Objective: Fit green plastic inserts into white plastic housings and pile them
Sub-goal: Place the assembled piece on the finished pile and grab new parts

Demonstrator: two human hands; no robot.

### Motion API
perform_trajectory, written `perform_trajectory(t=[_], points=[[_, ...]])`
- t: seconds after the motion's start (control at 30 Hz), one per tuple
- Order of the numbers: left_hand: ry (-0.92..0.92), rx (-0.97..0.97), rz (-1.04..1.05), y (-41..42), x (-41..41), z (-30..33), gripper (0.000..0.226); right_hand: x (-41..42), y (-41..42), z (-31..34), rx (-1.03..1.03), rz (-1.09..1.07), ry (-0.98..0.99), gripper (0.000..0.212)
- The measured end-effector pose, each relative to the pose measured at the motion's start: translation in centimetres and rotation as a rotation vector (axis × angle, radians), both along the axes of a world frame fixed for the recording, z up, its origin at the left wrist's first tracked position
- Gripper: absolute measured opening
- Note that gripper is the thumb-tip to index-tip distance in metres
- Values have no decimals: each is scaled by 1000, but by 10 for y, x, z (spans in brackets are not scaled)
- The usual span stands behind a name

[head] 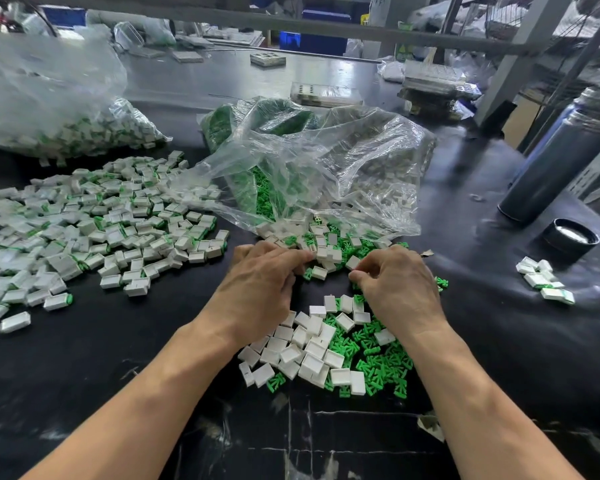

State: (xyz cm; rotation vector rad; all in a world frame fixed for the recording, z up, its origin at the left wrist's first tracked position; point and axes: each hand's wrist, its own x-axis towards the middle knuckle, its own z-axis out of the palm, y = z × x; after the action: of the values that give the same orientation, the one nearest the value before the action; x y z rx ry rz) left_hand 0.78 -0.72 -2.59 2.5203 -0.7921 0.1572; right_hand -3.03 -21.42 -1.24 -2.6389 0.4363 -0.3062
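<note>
With the left hand [260,282] grip and right hand [395,282] grip curled, contents hidden, a skewed green insert [378,362] may jam in its white housing [319,273].

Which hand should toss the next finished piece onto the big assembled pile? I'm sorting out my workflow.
Left hand: the spread pile of white housings with green inserts lies on its side; the right hand would cross over.

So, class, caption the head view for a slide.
Two hands sort white housings and green inserts.
</note>
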Motion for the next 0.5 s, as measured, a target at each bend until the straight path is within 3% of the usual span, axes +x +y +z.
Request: perform_trajectory(t=[0.23, 0.4, 0.5], points=[[82, -118, -67, -7, -11, 7, 18, -1, 2, 2, -19, -5, 16, 10], [135, -15, 15, -23, -23, 8, 31, -2, 4, 2, -31, -19, 26, 15], [175, -76, 84, -27, -25, 6, 23, -1, 6, 2, -33, -30, 25, 15]])
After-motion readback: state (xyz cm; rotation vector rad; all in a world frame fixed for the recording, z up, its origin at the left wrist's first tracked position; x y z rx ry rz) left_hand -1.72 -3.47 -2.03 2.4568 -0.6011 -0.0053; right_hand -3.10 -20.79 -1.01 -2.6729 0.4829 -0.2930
